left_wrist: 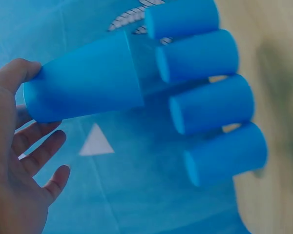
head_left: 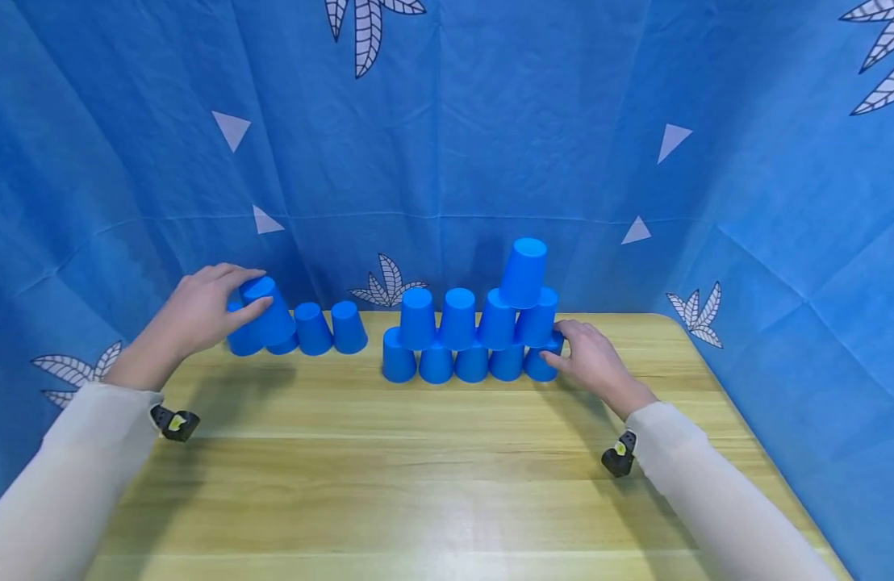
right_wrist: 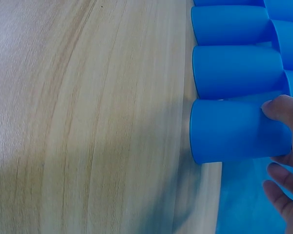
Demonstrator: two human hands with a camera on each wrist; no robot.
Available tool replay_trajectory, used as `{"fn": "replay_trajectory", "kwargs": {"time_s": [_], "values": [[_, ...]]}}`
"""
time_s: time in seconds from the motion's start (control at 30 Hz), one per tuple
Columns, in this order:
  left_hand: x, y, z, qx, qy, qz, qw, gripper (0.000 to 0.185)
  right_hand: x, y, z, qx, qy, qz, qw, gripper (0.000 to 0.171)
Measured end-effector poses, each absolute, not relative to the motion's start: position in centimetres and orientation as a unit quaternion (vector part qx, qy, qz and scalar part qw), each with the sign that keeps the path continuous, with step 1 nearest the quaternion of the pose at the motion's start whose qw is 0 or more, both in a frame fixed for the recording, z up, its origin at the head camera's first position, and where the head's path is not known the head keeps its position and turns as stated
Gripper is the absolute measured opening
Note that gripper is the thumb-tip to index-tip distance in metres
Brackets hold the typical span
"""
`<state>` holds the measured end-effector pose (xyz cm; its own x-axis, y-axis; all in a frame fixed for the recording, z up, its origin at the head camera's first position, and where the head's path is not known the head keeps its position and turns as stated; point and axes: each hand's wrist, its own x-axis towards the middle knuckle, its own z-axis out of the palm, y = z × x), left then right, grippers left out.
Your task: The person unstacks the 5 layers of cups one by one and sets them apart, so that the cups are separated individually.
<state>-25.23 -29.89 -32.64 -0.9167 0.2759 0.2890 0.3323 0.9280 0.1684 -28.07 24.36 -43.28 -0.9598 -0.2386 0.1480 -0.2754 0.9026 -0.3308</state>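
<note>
Left hand [head_left: 200,311] has a cup [head_left: 267,311] lifted and tilted, fingers wrapped round its top end, above the short row [head_left: 319,328] of upside-down cups at the tabletop's [head_left: 418,468] far left. The left wrist view shows the hold closer: the thumb [left_wrist: 14,73] presses the cup's [left_wrist: 83,90] closed end, the other fingers spread loosely below it, four row cups [left_wrist: 210,105] beyond. Over to the right: the right hand [head_left: 592,359] grips the end cup [head_left: 543,363] of the pyramid's [head_left: 483,323] bottom tier. Only the head view takes in the whole pyramid, one cup on top. The right wrist view shows fingertips [right_wrist: 281,109] curled on that end cup [right_wrist: 237,129], standing at the tabletop's back edge.
</note>
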Motion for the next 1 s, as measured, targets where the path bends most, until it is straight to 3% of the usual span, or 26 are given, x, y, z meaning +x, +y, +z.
{"fn": "replay_trajectory", "kwargs": {"time_s": [0.73, 1.0], "values": [[-24.4, -36.3, -39.3, -0.093, -0.986, -0.106, 0.088, 0.065, -28.1, 24.3, -43.1, 0.139, -0.972, 0.18, 0.06, 0.055], [-24.8, -38.5, -40.9, -0.06, -0.987, -0.098, 0.112, 0.061, -28.0, 24.3, -43.2, 0.133, -0.973, 0.18, 0.06, 0.055]]}}
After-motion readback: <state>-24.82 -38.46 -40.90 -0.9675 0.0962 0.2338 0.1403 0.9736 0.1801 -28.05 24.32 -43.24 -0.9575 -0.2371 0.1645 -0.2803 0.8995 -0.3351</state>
